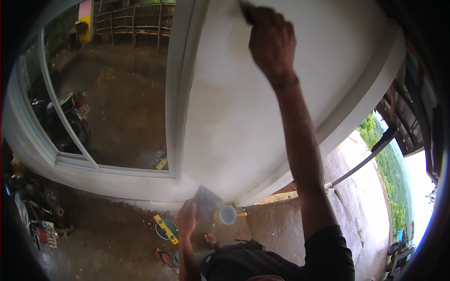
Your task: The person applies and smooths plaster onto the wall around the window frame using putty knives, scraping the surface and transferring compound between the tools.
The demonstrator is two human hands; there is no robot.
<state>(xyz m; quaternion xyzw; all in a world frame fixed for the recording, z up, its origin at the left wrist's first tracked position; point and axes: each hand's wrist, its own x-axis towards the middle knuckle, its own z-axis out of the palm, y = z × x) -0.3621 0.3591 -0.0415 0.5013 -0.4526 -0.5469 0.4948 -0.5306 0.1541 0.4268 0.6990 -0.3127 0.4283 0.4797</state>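
My right arm reaches up along a white wall (225, 122) that has several faint beige damp-looking patches. At its end my right hand (274, 44) is closed round a dark hand tool (247, 13), near or against the wall; motion blur and the top edge hide its blade, so its exact kind is unclear. Low down, in front of the wall's foot, my left hand (187, 219) grips a dark, flat, square plate (207, 201) by its near side. Just right of that plate, a small bucket (228, 215) with a pale inside stands on the ground.
A yellow spirit level (166, 229) lies across a round green-topped container (161, 231) near my sandalled feet. Left of the wall, a white-framed window (174, 93) reflects the yard. A motorcycle (46, 232) stands far left. A projecting ledge (347, 103) borders the wall's right side.
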